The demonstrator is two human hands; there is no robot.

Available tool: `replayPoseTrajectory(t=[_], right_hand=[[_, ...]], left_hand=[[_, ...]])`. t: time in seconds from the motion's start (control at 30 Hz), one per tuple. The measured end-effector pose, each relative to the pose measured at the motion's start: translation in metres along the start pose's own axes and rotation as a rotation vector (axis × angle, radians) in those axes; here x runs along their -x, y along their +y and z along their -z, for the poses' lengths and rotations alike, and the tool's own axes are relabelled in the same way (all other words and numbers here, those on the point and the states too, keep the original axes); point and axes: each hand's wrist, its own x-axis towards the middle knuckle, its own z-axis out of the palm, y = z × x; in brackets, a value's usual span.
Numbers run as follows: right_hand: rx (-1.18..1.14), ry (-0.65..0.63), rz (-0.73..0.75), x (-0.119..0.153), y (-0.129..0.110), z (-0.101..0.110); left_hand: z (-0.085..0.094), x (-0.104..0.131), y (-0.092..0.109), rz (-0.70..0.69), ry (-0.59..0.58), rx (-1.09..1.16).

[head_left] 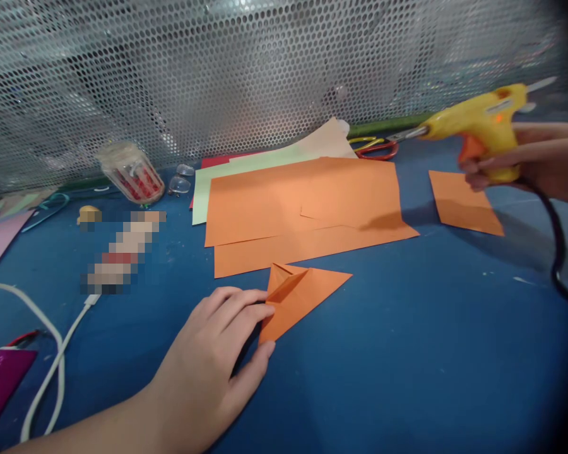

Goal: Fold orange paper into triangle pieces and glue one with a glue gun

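Note:
A folded orange paper triangle (307, 290) lies on the blue table, a small flap raised at its left part. My left hand (222, 347) is at its left edge, fingertips and thumb on the paper. On the right, my right hand (525, 157) is wrapped round a yellow glue gun (478, 116) with an orange trigger, held up over the table. Its metal nozzle points left and a glue stick sticks out of its back. Beyond the triangle lie large orange sheets (274, 202), and below the glue gun is a small orange square (464, 205).
Behind are pale green paper (200, 195), scissors (383, 150), a tilted jar with red contents (132, 176) and a perforated metal screen (218, 75). White cable (59, 353), pink paper (0, 239) and a purple object (4, 384) lie left. A black cord (556, 246) hangs from the glue gun.

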Motion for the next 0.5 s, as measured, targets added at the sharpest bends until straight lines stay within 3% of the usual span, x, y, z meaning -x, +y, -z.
replayPoseTrajectory(t=[0.27, 0.37, 0.5], right_hand=[[0.062, -0.417, 0.239, 0.056, -0.063, -0.07], [0.103, -0.475, 0.308, 0.07, -0.072, -0.085], [0.131, -0.457, 0.381, 0.084, -0.08, -0.105]], left_hand=[[0.001, 0.0, 0.0, -0.003, -0.01, 0.003], [0.002, 0.0, 0.0, 0.005, -0.036, -0.005], [0.0, -0.001, -0.001, -0.01, -0.012, 0.002]])
